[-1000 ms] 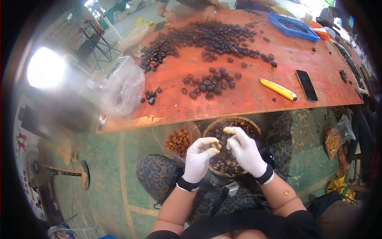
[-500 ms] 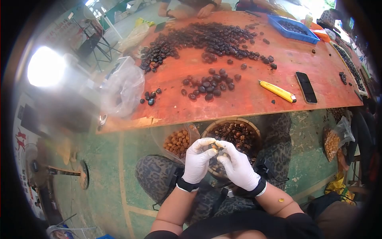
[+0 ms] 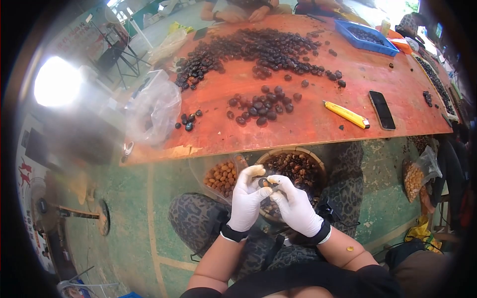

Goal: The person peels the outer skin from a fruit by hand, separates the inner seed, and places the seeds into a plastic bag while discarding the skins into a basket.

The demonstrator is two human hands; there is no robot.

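Between my two gloved hands is a dark-shelled nut (image 3: 265, 183) with some orange kernel showing. My left hand (image 3: 246, 203) pinches it with bent fingers and thumb. My right hand (image 3: 299, 208) is closed on its other side, fingertips and thumb meeting at the nut. Just beyond and under the hands stands a round woven basket (image 3: 324, 166) holding broken dark shells. To its left, a clear plastic bag (image 3: 198, 168) holds shelled orange-brown kernels (image 3: 221, 178).
On the red table (image 3: 293, 134) lie a large heap of dark nuts (image 3: 253, 47), a smaller pile (image 3: 263, 107), a yellow utility knife (image 3: 346, 114), a phone (image 3: 381, 109) and a blue tray (image 3: 367, 42). Another person's hands (image 3: 258, 14) rest at the far edge.
My left fingers have lifted and spread a little, uncovering more of the nut and its orange kernel. My right hand has shifted slightly down, still pinching it.
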